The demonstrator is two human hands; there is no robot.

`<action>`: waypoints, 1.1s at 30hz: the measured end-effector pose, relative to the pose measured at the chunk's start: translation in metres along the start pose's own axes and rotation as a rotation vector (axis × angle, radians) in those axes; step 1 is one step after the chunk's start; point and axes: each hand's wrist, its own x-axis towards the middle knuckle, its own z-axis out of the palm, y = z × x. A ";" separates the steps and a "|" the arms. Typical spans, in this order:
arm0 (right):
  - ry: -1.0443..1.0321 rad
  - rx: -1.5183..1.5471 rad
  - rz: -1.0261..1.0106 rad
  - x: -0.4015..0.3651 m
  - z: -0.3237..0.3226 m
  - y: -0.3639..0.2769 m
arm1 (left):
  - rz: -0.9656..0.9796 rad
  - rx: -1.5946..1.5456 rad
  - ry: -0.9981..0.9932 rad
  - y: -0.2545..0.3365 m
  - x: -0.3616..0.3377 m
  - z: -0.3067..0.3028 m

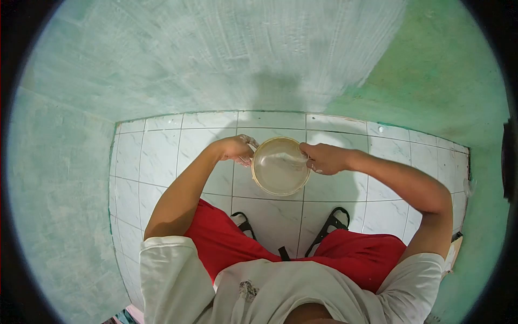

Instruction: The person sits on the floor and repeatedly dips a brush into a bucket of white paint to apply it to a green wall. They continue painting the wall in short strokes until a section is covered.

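Note:
A round, pale tub (280,166) with a yellowish rim is held out over the tiled floor, its opening facing up. Its inside looks whitish and cloudy; how full it is cannot be made out. My left hand (238,149), smeared with white material on the fingers, is closed at the tub's left side. On the upper right of the rim, my right hand (326,158) grips with the thumb on top and white smears on its fingers.
Ahead stands a green wall (426,70) with a whitish coating (216,54) over much of it. White tiles (270,221) cover the floor around my sandalled feet. A dark object (508,162) is at the far right, and a pale item (454,252) lies low on the right.

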 end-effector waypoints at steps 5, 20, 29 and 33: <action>0.166 0.151 0.020 -0.035 0.012 -0.004 | -0.010 0.262 0.052 0.024 -0.002 0.023; 0.290 0.159 0.024 -0.053 0.008 0.004 | 0.096 0.848 0.123 0.013 -0.014 0.027; 0.277 0.184 0.042 -0.063 0.010 0.009 | 0.100 0.889 0.185 0.003 0.000 0.032; 0.310 0.145 -0.030 -0.061 0.013 0.015 | 0.075 0.944 0.118 0.007 -0.006 0.031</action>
